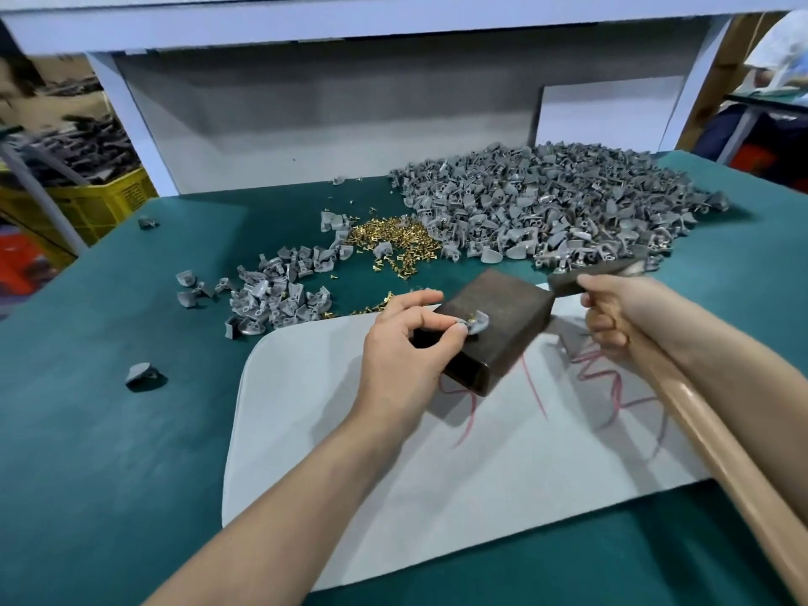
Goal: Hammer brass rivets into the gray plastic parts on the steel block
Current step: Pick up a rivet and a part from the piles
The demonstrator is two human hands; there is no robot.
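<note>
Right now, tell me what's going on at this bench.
A person is riveting by hand. The left hand pinches a gray plastic part, brass rivet on it, on the steel block, which sits on a white mat. The right hand grips a hammer by its wooden handle, its blurred head beside the block. Behind lie loose rivets and a big heap of gray parts.

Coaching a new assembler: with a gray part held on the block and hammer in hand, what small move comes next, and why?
Probably tap the hammer head on the brass rivet: the left hand pinches the gray part on the steel block, and the right hand grips its handle.
</note>
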